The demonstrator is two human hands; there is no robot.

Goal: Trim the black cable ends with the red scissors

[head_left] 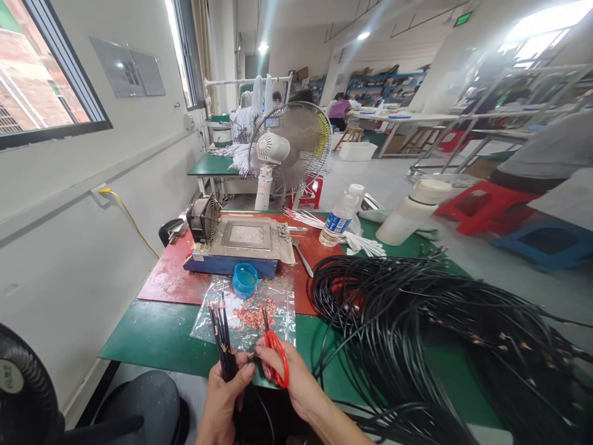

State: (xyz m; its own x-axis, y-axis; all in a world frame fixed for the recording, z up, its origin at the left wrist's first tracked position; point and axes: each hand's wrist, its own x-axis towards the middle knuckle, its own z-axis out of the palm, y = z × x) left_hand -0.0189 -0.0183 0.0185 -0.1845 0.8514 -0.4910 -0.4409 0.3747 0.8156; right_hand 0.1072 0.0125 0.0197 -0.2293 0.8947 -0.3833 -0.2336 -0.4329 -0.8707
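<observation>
My left hand (pixel 227 392) is closed around a bundle of thin black cables (pixel 221 334) that stick upward, their stripped ends showing. My right hand (pixel 290 377) grips red-handled scissors (pixel 273 352), blades pointing up, right beside the bundle. Both hands hover over the near edge of the green table (pixel 148 337). Just beyond them lies a clear plastic bag (pixel 250 315) strewn with small red and orange wire bits.
A big coil of black cable (pixel 417 327) fills the table's right. A blue cap (pixel 244 279), a grey-blue machine (pixel 241 244) on a red mat, a water bottle (pixel 341 215) and a fan (pixel 290 148) stand behind. A black fan (pixel 23 383) sits low left.
</observation>
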